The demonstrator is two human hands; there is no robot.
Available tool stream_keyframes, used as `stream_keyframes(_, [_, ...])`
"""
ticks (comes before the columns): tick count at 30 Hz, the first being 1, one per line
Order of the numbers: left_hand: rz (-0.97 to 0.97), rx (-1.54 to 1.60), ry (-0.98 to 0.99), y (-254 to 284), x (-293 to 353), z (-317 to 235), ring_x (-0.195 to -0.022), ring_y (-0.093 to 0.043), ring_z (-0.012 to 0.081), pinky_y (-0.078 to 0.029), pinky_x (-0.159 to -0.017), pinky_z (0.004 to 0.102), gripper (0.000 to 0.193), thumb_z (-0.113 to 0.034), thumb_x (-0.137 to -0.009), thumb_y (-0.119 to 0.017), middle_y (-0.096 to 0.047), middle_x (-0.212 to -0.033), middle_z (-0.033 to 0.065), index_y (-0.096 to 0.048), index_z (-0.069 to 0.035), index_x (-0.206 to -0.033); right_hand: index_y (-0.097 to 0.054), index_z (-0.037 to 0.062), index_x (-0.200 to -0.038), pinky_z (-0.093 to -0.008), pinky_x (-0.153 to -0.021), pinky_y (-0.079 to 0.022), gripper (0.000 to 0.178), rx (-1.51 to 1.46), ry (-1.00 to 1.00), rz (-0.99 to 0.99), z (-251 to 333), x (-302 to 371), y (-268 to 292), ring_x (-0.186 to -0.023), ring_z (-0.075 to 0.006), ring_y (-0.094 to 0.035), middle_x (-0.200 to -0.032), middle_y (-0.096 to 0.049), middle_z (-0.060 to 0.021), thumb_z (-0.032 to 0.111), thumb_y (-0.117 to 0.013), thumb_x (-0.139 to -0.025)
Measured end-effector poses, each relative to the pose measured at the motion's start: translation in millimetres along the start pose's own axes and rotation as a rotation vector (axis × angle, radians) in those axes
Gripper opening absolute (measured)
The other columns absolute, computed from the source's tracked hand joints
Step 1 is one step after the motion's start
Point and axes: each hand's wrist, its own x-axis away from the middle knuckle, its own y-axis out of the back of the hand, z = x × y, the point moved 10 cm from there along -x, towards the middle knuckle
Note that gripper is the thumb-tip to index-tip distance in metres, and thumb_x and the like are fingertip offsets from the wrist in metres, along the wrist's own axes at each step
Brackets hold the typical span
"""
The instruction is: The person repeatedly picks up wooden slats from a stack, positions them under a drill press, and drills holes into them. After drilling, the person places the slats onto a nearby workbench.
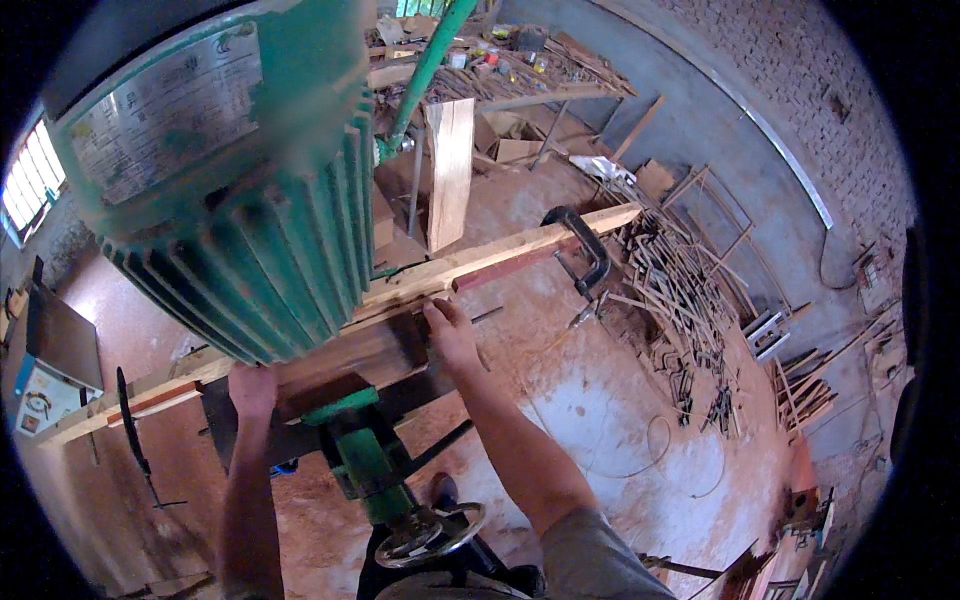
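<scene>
A reddish-brown wooden board, slightly blurred, lies on the machine table below a large green ribbed motor. My left hand is closed at the board's left end, its fingertips partly hidden under the motor. At the far right corner, my right hand has its fingers curled on the same board. Behind the board runs a long pale wooden beam. A black C-clamp grips the beam's right part, and another clamp hangs at its left. The motor hides the cutting area.
Close to my body is a metal handwheel below the green machine column. Wood offcuts are heaped on the floor at right. A pale plank stands upright near a cluttered workbench. A cabinet is at far left.
</scene>
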Motion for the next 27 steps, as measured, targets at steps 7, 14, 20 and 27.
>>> stream_keyframes(7, [-0.013, 0.209, -0.212, -60.6, -16.7, 35.3, -0.108, -0.052, 0.0259, -0.044, -0.094, 0.0437, 0.028, -0.017, -0.095, -0.042, -0.058, -0.12, 0.0061, -0.053, -0.011, -0.119, -0.049, 0.0018, -0.13, -0.0281, -0.079, -0.043, 0.05, -0.225, -0.017, 0.007, -14.7, -8.7, 12.9, -0.094, -0.0141, -0.053, -0.111, -0.059, -0.004, 0.028, -0.062, -0.089])
stream_keyframes(14, [-0.003, 0.014, -0.229, -21.4, 7.2, -24.7, -0.088, -0.062, 0.0377, -0.05, -0.076, 0.0438, 0.017, -0.015, -0.082, -0.057, -0.066, -0.091, 0.0171, -0.067, -0.003, -0.09, -0.057, -0.0002, -0.114, -0.033, -0.091, -0.043, 0.039, -0.378, -0.063, -0.329, -40.1, 97.7, 114.2, -0.102, -0.022, -0.056, -0.108, -0.06, -0.0129, 0.033, -0.056, -0.093])
stream_keyframes(20, [-0.053, 0.189, -0.336, 5.5, 9.4, -0.5, -0.088, -0.062, 0.0375, -0.05, -0.078, 0.0436, 0.02, -0.017, -0.082, -0.06, -0.065, -0.094, 0.0184, -0.066, -0.003, -0.096, -0.054, 0.0127, -0.083, -0.0337, -0.061, -0.044, 0.036, -0.858, -0.361, 0.138, 25.3, 173.5, -17.6, -0.071, -0.0193, -0.055, -0.071, -0.052, -0.0035, 0.047, -0.05, -0.092])
stream_keyframes(27, [-0.236, 0.038, -0.13, 57.2, 71.1, 100.7, -0.096, -0.057, 0.0371, -0.047, -0.082, 0.0442, 0.019, -0.011, -0.081, -0.06, -0.063, -0.1, 0.0182, -0.064, -0.003, -0.097, -0.06, 0.0064, -0.098, -0.0426, -0.067, -0.051, 0.022, 1.1, 0.33, 1.127, 39.9, 313.4, -285.1, -0.082, -0.0338, -0.062, -0.094, -0.06, -0.0194, 0.027, -0.056, -0.091])
